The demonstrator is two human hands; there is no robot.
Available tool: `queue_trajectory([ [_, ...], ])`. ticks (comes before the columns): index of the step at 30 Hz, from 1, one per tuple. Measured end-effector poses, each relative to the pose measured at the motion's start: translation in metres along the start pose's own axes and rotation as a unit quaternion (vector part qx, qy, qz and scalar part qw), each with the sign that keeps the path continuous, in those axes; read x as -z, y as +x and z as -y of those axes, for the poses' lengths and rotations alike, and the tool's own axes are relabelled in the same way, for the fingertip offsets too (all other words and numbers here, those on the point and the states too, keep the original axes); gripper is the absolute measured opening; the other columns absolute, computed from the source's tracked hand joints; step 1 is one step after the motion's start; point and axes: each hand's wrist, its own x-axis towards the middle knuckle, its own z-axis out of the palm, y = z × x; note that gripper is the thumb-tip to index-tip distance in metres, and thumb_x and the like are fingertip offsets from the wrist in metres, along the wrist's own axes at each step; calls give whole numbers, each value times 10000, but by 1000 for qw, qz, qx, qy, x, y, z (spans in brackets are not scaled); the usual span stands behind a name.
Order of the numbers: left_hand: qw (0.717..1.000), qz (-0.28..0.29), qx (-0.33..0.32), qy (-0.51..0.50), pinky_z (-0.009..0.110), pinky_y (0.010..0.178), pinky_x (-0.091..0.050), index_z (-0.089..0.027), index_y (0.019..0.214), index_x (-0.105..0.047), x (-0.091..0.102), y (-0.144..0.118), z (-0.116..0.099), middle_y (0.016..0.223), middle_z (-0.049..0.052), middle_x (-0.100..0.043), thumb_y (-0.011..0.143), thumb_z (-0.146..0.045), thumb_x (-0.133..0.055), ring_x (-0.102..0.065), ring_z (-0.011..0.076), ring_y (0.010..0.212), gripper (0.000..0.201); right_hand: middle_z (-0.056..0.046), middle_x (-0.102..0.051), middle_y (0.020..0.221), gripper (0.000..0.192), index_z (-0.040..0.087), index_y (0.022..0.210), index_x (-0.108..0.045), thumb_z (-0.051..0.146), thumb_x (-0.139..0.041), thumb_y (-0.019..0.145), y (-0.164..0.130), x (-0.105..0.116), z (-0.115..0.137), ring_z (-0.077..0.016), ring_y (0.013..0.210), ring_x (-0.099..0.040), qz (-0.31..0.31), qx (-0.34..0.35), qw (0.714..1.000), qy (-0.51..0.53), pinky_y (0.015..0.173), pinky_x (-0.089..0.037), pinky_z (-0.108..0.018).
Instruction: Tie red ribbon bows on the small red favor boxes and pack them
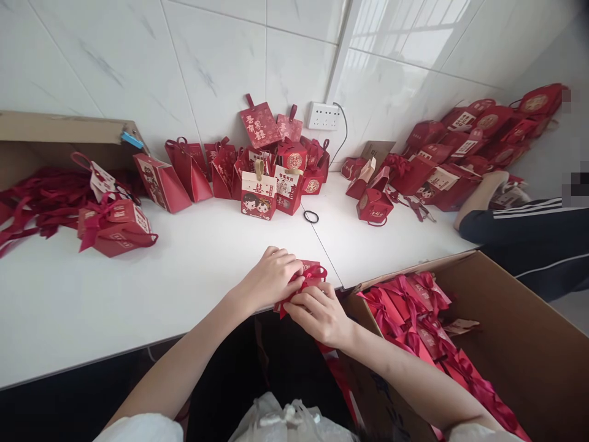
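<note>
At the front edge of the white table, a small red gift box (309,264) with a red ribbon (316,272) on top sits between my two hands. My left hand (278,274) comes in from the left, its fingers closed on the ribbon. From the right, my right hand (319,312) has thumb and fingers pinched on the same ribbon near the box's front. Loops of the ribbon stick up past the fingers. Much of the box and the exact pinch points are hidden behind the hands.
On my right stands a cardboard carton (543,319) with several ribboned red boxes. Red gift boxes (258,195) line the wall below a power strip (326,116). A black hair tie (311,216) lies mid-table. Loose ribbons (41,196) fill an open carton at left. Another person's arm (483,199) rests at right.
</note>
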Motion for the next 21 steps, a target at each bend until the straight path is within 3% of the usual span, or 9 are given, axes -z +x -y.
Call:
queue_trajectory([
  [3, 998, 11, 42, -40, 348, 752, -421, -179, 687, -539, -3, 0, 0, 733, 5, -627, 851, -217, -492, -556, 170, 747, 175, 21, -673, 717, 140, 167, 857, -620, 78, -512, 870, 1, 0, 0, -104, 663, -550, 1, 2, 1000, 4, 667, -332, -287],
  [7, 991, -18, 85, -99, 289, 669, -436, -190, 641, -502, -11, -2, 2, 683, -10, -585, 804, -188, -518, -522, 156, 715, 164, 18, -674, 722, 115, 155, 857, -620, 80, -533, 860, 2, -1, 2, -103, 652, -546, 0, 3, 1000, 11, 652, -322, -291],
  [21, 982, -18, 105, -158, 296, 719, -445, -196, 681, -533, -16, -5, 7, 729, -1, -579, 815, -217, -534, -517, 173, 795, 135, 28, -660, 694, 101, 157, 880, -604, 95, -527, 856, 1, -1, 3, -100, 622, -525, -15, 44, 998, 47, 650, -339, -289],
])
